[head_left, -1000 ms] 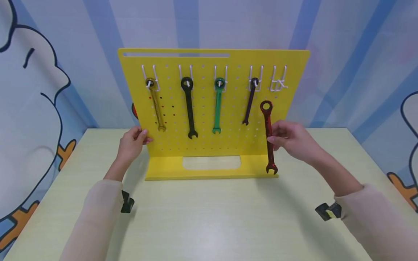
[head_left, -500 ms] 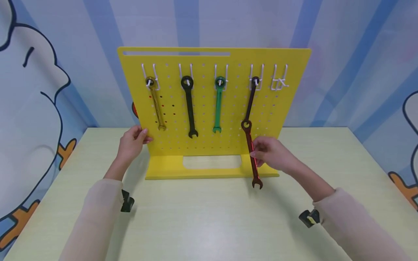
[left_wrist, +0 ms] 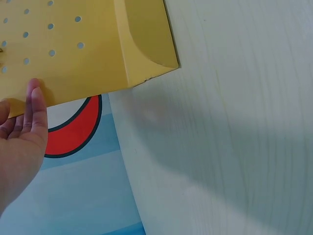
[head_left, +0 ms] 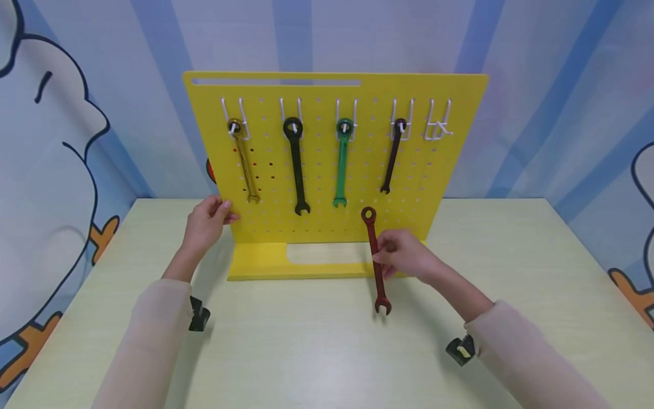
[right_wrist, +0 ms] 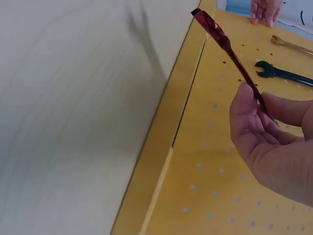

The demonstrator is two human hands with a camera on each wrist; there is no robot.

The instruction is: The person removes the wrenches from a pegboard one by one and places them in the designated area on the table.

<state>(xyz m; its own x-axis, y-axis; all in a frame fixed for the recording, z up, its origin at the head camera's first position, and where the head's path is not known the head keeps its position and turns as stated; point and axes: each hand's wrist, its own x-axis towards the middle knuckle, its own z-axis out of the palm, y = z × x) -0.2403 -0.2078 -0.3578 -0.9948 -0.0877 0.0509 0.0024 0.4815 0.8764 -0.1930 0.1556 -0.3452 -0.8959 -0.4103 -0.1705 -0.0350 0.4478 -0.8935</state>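
Note:
My right hand (head_left: 406, 254) pinches a red combination wrench (head_left: 380, 278) by the middle of its shaft, ring end up and open end down, in front of the board's lower right part. The right wrist view shows the same wrench (right_wrist: 234, 58) between thumb and fingers. At the board's left edge, my left hand (head_left: 204, 224) grips the yellow pegboard (head_left: 317, 187); the left wrist view has its fingers (left_wrist: 38, 110) at that edge. Hanging from white hooks are a gold wrench (head_left: 246, 170), a black wrench (head_left: 297, 170), a green wrench (head_left: 342, 170) and a dark purple wrench (head_left: 392, 162).
A white hook (head_left: 437, 125) at the far right of the board carries no wrench. The board's yellow foot (head_left: 258, 264) stands on a pale wooden table (head_left: 286, 346). Behind rises a blue striped backdrop (head_left: 342, 34) with cartoon drawings.
My right hand has carried the red wrench down and to the left, from under the far right hook to the board's lower part. My left hand has kept its place.

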